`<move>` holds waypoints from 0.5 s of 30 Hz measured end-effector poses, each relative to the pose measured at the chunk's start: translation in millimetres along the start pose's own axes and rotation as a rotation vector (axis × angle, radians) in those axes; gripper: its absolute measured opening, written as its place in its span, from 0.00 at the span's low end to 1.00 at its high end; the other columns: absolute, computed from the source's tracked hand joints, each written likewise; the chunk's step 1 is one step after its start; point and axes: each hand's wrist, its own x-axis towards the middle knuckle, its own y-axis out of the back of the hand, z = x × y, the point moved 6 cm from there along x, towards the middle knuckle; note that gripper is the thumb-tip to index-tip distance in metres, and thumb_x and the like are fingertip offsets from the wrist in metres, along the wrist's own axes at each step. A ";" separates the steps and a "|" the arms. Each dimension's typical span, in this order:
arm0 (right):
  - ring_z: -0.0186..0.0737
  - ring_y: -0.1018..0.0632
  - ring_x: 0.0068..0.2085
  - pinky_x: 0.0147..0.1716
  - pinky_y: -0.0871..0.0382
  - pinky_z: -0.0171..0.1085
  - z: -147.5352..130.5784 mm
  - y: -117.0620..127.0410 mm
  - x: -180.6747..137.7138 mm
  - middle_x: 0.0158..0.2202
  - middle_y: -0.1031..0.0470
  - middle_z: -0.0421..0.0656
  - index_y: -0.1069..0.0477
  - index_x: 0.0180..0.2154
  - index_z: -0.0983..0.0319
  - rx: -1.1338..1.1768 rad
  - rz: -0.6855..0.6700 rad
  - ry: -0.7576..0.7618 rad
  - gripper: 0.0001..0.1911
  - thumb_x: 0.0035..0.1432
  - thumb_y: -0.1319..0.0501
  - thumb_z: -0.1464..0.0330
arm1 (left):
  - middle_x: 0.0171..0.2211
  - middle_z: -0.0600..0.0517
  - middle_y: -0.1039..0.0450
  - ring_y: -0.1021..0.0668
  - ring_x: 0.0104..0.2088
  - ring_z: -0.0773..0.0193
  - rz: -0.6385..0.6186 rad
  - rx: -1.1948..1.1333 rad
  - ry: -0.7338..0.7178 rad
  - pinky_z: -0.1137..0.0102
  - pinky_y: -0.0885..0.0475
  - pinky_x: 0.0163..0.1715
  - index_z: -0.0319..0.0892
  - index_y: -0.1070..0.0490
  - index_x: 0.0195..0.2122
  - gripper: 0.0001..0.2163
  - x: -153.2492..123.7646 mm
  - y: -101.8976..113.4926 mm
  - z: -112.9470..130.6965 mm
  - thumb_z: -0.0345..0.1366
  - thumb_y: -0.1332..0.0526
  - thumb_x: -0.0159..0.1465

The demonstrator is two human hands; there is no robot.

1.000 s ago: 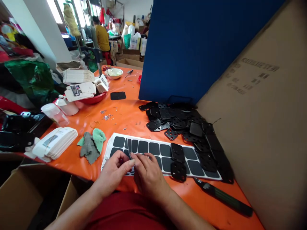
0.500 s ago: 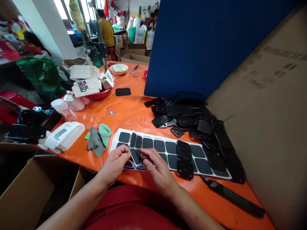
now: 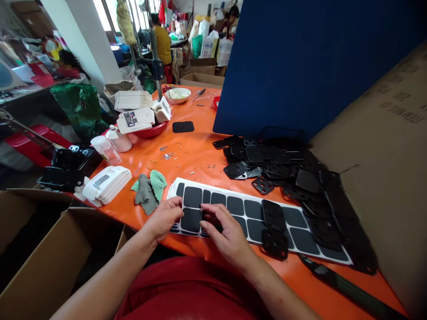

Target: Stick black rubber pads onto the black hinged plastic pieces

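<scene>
Between my hands is a cut strip of dark grey square stickers (image 3: pixel 192 218) on white backing, two squares one above the other. My left hand (image 3: pixel 166 218) pinches its left edge between thumb and fingers. At its right edge are the thumb and fingertips of my right hand (image 3: pixel 224 229), closed on that edge. Beneath lies a long stack of sticker sheets (image 3: pixel 235 206) of the same dark squares. Two black perforated plates (image 3: pixel 274 227) rest on top of the stack, to the right of my right hand.
A heap of black plates (image 3: pixel 267 155) lies against the blue board (image 3: pixel 276 66) and cardboard (image 3: pixel 383 146). A dark-handled tool (image 3: pixel 347 284) is at front right. Left are rags (image 3: pixel 148 191), a bundle of white cartons (image 3: pixel 108 184) and a bottle (image 3: pixel 118 140). Co-workers sit in the background.
The sticker strip was bent and turned at an angle; now it lies flat and faces up between my hands. The view has shifted slightly left.
</scene>
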 end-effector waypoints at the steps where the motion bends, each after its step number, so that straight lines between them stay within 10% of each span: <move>1: 0.40 0.24 0.42 0.42 0.25 0.40 -0.8 0.6 1.4 0.45 0.29 0.46 0.31 0.52 0.56 -0.020 0.015 0.008 0.16 0.62 0.40 0.65 | 0.22 0.55 0.28 0.28 0.21 0.71 -0.009 -0.028 0.019 0.75 0.33 0.25 0.38 0.29 0.28 0.09 -1.3 -3.3 -2.5 0.28 0.38 0.44; 15: 0.39 0.24 0.34 0.35 0.28 0.37 13.0 0.7 -2.8 0.35 0.24 0.41 0.30 0.40 0.59 -0.066 0.139 -0.134 0.12 0.55 0.33 0.62 | 0.30 0.51 0.21 0.21 0.31 0.65 0.098 -0.302 -0.005 0.70 0.26 0.37 0.37 0.25 0.37 0.17 -3.8 -22.4 -31.9 0.31 0.27 0.45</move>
